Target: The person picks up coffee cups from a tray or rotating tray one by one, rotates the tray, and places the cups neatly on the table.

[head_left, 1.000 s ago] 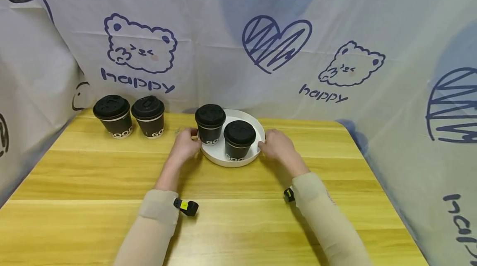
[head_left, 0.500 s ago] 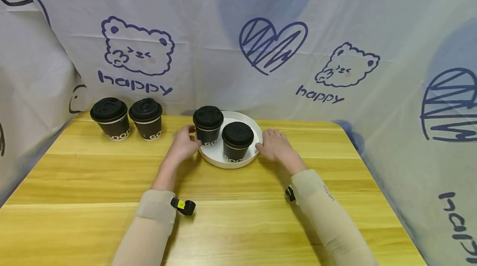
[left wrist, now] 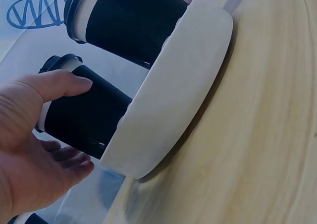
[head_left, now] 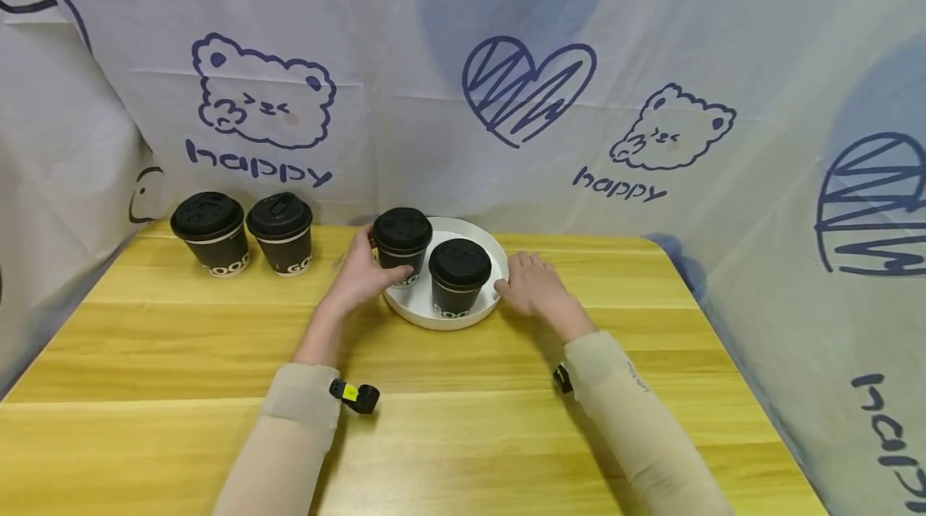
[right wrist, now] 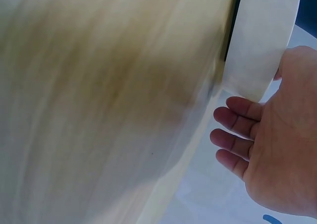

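Note:
A round white tray point(head_left: 483, 313) with a raised rim lies on the table. On it stand two dark paper coffee cups with black lids and white lettering. My left hand point(head_left: 359, 273) holds the left coffee cup point(head_left: 402, 236): its thumb lies across the front and its fingers are on the far left side, partly hidden. In the left wrist view, the thumb rests on the wall of that cup point(left wrist: 91, 112). The right coffee cup point(head_left: 459, 279) stands untouched. At the tray's right edge is my right hand point(head_left: 534, 284), fingers loosely extended, thumb by the rim.
Two more lidded coffee cups, a left one point(head_left: 210, 233) and a right one point(head_left: 280, 233), stand at the back left of the wooden table point(head_left: 448, 427). Behind the table hangs a pale printed cloth point(head_left: 405, 114), close to its back edge.
My left hand has left the tray's rim and brought its thumb round the left cup. My right hand has loosened from the tray's right edge. The tray and cups stay in place.

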Tool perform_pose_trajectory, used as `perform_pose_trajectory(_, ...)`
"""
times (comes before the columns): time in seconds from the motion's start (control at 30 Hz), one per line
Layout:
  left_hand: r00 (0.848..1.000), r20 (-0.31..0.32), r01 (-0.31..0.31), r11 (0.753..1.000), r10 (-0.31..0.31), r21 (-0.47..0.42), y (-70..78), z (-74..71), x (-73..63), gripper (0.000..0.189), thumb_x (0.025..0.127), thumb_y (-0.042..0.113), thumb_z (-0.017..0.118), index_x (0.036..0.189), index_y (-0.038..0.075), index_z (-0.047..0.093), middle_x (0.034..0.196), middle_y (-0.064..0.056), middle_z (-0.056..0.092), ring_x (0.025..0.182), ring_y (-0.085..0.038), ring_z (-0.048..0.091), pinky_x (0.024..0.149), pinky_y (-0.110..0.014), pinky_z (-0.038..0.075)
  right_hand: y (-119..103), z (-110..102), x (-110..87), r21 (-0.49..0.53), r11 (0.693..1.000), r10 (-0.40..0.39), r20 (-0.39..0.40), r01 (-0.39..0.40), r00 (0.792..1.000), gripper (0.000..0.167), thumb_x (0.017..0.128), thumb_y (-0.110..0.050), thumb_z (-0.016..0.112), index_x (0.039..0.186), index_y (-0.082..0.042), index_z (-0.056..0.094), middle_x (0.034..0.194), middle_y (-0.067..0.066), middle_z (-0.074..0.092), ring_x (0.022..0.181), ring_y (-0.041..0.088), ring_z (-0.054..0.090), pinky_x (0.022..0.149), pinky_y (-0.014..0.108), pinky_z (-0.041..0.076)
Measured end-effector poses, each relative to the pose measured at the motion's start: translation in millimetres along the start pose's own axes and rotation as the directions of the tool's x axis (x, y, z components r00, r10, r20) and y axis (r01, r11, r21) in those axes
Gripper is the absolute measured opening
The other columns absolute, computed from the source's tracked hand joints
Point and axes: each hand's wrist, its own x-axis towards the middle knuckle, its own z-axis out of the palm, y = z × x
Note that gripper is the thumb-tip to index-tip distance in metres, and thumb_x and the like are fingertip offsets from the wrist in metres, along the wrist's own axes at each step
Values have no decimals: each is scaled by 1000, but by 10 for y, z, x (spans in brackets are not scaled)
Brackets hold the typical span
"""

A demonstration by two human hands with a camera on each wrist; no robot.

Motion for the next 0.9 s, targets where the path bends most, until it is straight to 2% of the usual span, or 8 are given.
perform_pose_trajectory(0.3, 1000, -18, 16, 997, -17, -73, -28, 50, 40, 103, 83, 13, 87, 159, -6, 20, 159, -29, 34, 149, -41, 33, 126, -52, 22, 2, -5, 5, -3, 1000, 0, 17, 0, 1000, 58, 105, -38, 43, 143, 6, 44, 144, 22, 48, 134, 38, 43, 115, 53, 35)
perform_pose_trajectory(0.53, 999, -38, 11, 999, -12, -48, -68, 77, 49, 90, 81, 12, 87, 150, -7, 32, 149, -29, 46, 141, -42, 42, 123, -54, 28, 28, 28, 18, -6, 1000, -6, 11, 7, 1000, 60, 105, -40, 43, 144, 6, 44, 145, 23, 47, 134, 39, 42, 116, 54, 34)
perform_pose_trajectory(0.9, 998, -54, -15, 1000, 14, -17, -54, 97, 27, 89, 82, 11, 87, 152, -5, 34, 150, -27, 46, 142, -42, 42, 123, -54, 28, 27, 59, 22, 2, 1000, -4, -14, 4, 1000, 56, 105, -38, 45, 140, 5, 47, 139, 21, 50, 131, 38, 44, 114, 54, 35)
